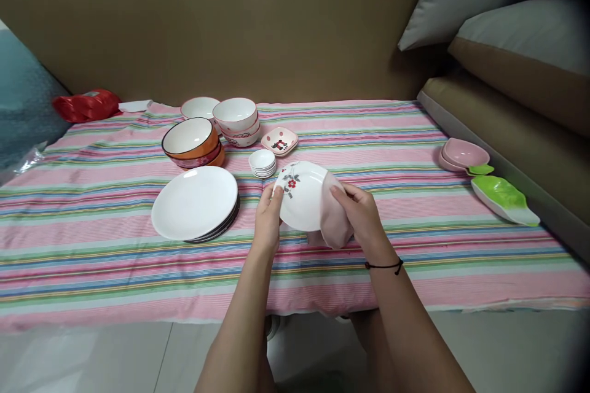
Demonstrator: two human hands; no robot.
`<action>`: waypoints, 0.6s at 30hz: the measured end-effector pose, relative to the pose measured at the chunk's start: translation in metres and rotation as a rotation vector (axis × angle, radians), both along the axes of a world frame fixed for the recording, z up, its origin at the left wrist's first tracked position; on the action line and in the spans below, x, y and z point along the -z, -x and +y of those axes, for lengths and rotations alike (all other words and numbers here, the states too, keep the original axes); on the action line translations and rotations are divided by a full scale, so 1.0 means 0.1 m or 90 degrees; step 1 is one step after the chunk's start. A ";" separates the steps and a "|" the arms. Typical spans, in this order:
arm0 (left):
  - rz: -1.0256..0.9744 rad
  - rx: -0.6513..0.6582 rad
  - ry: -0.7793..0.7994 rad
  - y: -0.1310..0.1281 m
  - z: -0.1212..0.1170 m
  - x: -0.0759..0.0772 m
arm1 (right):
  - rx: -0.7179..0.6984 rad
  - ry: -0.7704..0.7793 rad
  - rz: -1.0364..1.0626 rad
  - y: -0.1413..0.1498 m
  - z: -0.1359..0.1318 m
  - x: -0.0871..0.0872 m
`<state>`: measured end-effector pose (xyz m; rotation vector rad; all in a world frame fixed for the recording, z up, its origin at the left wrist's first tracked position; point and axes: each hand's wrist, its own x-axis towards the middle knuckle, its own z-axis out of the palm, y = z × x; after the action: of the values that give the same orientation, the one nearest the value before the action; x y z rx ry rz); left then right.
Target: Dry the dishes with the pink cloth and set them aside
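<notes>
A white plate (304,199) with a red flower and grey leaves is held up over the striped cloth, tilted toward me. My left hand (268,215) grips its left edge, thumb on top and fingers beneath. On the right side, a pale pink wiping cloth (335,218) is folded over the plate's rim. My right hand (362,212) pinches the wiping cloth against that rim, thumb on the upper face. Just beyond the plate stand a stack of small white dishes (262,161) and a pink square dish (279,141) with a cartoon print.
Large white plates (196,202) are stacked at left, before orange-sided bowls (191,138) and red-rimmed bowls (236,115). Pink bowls (465,153) and a green leaf-shaped dish (502,196) lie far right. A red package (87,105) sits back left on the striped cloth (138,270).
</notes>
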<state>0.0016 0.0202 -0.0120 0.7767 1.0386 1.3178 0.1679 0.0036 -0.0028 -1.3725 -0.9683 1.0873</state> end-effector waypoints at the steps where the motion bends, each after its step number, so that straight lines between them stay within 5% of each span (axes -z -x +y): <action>1: -0.011 -0.004 -0.001 -0.01 0.00 -0.01 | -0.005 -0.006 -0.001 0.01 0.00 0.00; 8: -0.068 0.113 0.018 0.06 0.00 -0.08 | 0.001 -0.045 -0.029 0.03 0.01 0.01; 14: 0.179 0.150 0.070 0.15 0.01 -0.09 | 0.010 -0.061 -0.069 -0.09 0.01 0.02; 18: 0.234 0.167 0.072 0.08 -0.03 -0.09 | -0.004 -0.066 -0.140 -0.07 0.02 0.02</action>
<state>-0.0065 0.0173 -0.0031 1.0549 1.2401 0.9038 0.1752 0.0055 -0.0045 -1.4239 -1.1722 0.8899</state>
